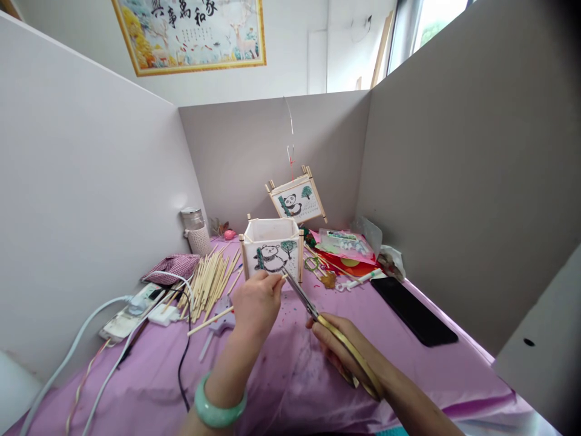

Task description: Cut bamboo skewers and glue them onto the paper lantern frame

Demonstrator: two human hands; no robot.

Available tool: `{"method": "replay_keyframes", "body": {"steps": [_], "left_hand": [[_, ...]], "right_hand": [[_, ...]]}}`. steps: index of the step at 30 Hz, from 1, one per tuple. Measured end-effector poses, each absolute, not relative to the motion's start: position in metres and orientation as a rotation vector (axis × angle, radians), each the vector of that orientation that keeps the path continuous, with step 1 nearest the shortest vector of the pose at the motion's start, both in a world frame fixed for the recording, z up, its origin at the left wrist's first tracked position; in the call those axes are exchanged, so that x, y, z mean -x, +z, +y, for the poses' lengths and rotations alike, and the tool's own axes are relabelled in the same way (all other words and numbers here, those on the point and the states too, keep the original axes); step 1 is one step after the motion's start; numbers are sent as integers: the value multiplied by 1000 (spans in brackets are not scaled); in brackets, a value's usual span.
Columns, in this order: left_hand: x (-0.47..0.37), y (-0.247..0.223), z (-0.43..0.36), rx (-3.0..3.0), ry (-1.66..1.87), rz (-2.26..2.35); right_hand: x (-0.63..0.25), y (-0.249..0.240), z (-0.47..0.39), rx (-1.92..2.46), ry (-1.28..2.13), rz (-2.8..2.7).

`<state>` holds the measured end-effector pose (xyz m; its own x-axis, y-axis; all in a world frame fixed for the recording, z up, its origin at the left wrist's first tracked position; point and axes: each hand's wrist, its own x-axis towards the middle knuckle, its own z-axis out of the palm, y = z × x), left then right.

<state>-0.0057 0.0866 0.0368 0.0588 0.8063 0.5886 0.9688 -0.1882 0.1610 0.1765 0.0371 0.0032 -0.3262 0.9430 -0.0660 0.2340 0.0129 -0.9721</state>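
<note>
My left hand (258, 301), a green bangle on its wrist, is closed round a thin wooden stick (211, 321). The stick's long end points down to the left, and its short end pokes out past my fingers. Scissors (338, 333) with gold handles are in my right hand (342, 345), their blades slanting up to the stick's short end. Whether the blades touch the stick I cannot tell. Just behind my hands stands a square paper lantern (272, 249) with wooden corner posts and a panda drawing. A similar lantern (297, 200) hangs tilted from a wire behind it.
Loose wooden sticks (206, 284) lie at left, by a power strip (129, 315), cables and a glass bottle (196, 230). A black phone (413, 310) lies at right, near plastic packets (347, 242) and a marker (370, 277). Grey partitions (281, 145) enclose the purple tablecloth (290, 387).
</note>
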Motion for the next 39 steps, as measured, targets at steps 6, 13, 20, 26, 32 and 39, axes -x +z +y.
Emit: {"method": "replay_keyframes", "body": {"steps": [6, 13, 20, 26, 32, 39], "left_hand": [[-4, 34, 79, 1977, -744, -1734], [-15, 31, 73, 1939, -714, -1651], [-20, 29, 64, 2016, -673, -1629], [-24, 34, 52, 2068, -653, -1560], [-24, 33, 51, 2058, -699, -1542], [-24, 33, 53, 2081, -710, -1587]], "right_hand": [[-177, 3, 39, 1220, 1311, -1654], [-179, 0, 45, 1205, 1311, -1703], [-181, 4, 42, 1159, 1376, -1716], [-182, 10, 35, 1098, 1392, -1661], [-181, 24, 25, 1192, 1303, -1667], [-180, 15, 30, 1215, 1267, -1689]]}}
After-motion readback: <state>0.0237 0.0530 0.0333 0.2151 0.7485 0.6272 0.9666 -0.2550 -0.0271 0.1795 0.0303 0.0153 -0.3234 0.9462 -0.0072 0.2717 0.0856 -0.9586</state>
